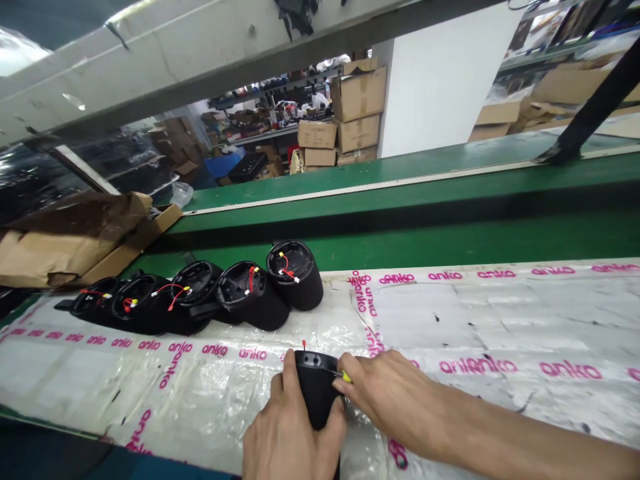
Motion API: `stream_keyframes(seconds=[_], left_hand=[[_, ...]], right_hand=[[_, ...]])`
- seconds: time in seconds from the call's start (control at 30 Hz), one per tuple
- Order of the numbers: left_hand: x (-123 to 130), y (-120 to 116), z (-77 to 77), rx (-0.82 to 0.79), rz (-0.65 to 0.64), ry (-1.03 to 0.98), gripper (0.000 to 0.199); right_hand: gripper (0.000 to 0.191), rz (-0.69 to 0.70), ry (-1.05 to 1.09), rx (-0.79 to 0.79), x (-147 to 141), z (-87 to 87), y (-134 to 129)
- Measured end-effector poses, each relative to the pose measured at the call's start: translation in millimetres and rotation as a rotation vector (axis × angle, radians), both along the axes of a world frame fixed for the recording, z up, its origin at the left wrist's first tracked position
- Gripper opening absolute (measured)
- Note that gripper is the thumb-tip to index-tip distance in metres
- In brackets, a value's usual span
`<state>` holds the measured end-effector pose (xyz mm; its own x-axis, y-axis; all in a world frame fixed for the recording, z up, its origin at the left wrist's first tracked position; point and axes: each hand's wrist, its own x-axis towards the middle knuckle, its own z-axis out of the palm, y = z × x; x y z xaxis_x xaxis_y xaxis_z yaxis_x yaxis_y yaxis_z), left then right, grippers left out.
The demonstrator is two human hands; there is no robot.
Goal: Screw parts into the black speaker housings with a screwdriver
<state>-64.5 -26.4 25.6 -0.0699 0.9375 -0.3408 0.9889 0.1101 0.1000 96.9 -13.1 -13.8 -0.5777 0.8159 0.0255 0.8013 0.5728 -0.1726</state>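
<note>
The head view is showing the left hand clamping its grip around a black, rounded, cloth-looking housing, which is sitting low and central over the glossy plastic sheet with pink lettering that is covering part of the green bench. Whether the housing is touching the sheet, the hands are hiding. The right hand is pinching its grip on a thin tool with a yellow handle, the shaft meeting the housing's right rim. A small red connector is sticking up beyond the far edge. Farther off, five open black housings with red wires are forming a row. The step in hand is seemingly working the tool along the rim; the next move is calling for a steady left hold and gentle, controlled tip pressure.
</note>
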Motion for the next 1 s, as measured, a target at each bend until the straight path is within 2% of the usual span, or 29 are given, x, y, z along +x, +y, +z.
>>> stream_keyframes(seconds=[0.2, 0.47, 0.63, 0.83, 1.0], left_hand=[[-1, 2, 2.3, -0.027, 0.01, -0.013, 0.076], [-2, 1, 1.4, 0.006, -0.006, -0.041, 0.075], [-4, 2, -1.1, 0.006, -0.009, -0.048, 0.074], [-17, 7, -9.1, 0.009, -0.033, -0.106, 0.076], [-22, 10, -9.5, -0.026, -0.035, -0.128, 0.078]], right_hand=[[0.018, -0.025, 0.004, 0.02, -2, -2.3, 1], [0.018, 0.012, 0.003, 0.055, 1, -3.3, 2], [0.01, 0.07, 0.032, 0.094, 4, -0.1, 1], [0.018, 0.116, -0.007, -0.018, -1, 16.1, 16], [0.014, 0.165, 0.005, -0.024, -1, 9.4, 16]])
